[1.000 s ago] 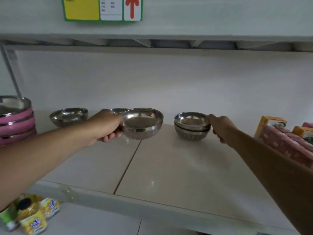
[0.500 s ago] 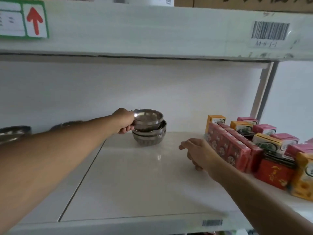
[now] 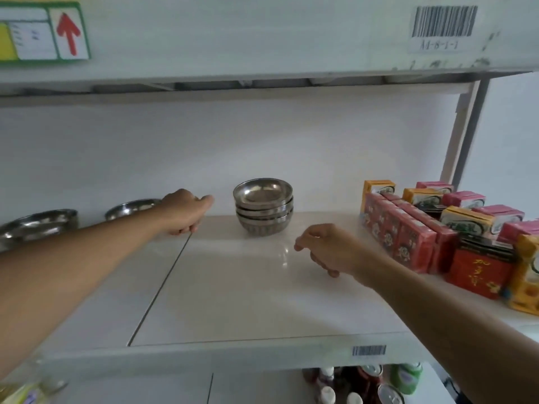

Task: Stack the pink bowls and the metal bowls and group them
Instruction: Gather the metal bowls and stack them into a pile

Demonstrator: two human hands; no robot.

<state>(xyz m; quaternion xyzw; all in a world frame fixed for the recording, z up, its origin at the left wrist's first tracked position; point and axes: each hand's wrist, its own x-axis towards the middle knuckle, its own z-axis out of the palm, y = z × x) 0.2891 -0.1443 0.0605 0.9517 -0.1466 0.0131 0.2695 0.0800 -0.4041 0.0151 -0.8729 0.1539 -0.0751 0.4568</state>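
Both hands are empty: left hand (image 3: 186,211) loosely curled beside the stacked metal bowls (image 3: 263,206), right hand (image 3: 329,248) half-open nearby.

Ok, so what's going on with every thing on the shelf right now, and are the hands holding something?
Stack of metal bowls: upright, nested, standing on the shelf, nobody touching it.
Two single metal bowls at the left: upright, not stacked.
Left hand: holding nothing, beside the stack.
Right hand: holding nothing, fingers curled, above the shelf.
Red and pink boxes: closed, packed in rows at the right.
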